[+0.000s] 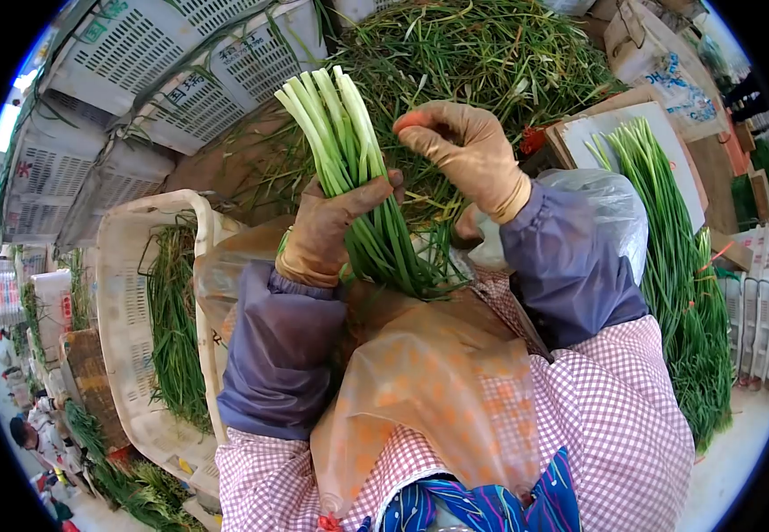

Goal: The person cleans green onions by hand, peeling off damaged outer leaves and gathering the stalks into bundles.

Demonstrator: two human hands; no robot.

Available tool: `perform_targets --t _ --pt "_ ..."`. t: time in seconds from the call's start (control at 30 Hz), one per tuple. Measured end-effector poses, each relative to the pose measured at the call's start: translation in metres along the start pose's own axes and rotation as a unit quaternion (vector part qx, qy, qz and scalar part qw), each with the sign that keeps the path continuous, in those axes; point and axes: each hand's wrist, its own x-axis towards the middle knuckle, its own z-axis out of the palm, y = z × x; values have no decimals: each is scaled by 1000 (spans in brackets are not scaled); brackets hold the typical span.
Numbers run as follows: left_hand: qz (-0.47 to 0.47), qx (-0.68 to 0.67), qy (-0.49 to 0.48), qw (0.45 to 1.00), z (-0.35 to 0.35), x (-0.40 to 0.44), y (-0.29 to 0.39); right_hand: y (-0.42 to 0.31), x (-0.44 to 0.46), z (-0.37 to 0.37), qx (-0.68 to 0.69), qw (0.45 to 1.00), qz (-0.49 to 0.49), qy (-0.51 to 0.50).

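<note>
My left hand (324,232), in a tan rubber glove, is wrapped round a bunch of garlic chives (368,208). The bunch is tilted, its pale cut stems at the top and its green leaves hanging over my lap. To the right of the stems and apart from them, my right hand (469,152) is raised in a matching glove. Its thumb and forefinger are brought together, with an orange-red patch at the fingertip. Whether that patch is a held thing or part of the glove I cannot tell. A translucent orange plastic apron (429,363) covers my lap.
A heap of loose green leaves (473,62) lies ahead on the floor. On my left stands a white crate (118,319) with greens inside; stacked crates (260,66) are behind it. Long chives (668,230) lie at my right against a pale board (611,146).
</note>
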Motion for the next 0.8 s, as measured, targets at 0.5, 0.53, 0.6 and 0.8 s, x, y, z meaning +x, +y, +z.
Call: perform_targets --t 0.5,0.53,0.6,0.8 --pt "56 27 43 997 1 -4 -12 -4 -6 25 -49 995 86 -12" --pt "58 30 37 997 0 -3 -12 -7 -7 26 27 990 135 -19" --pt "55 26 43 997 -1 -1 -12 -14 -10 25 -16 996 88 -28" --pt "50 -38 100 993 -12 2 -7 -48 3 -19 14 999 -15 35"
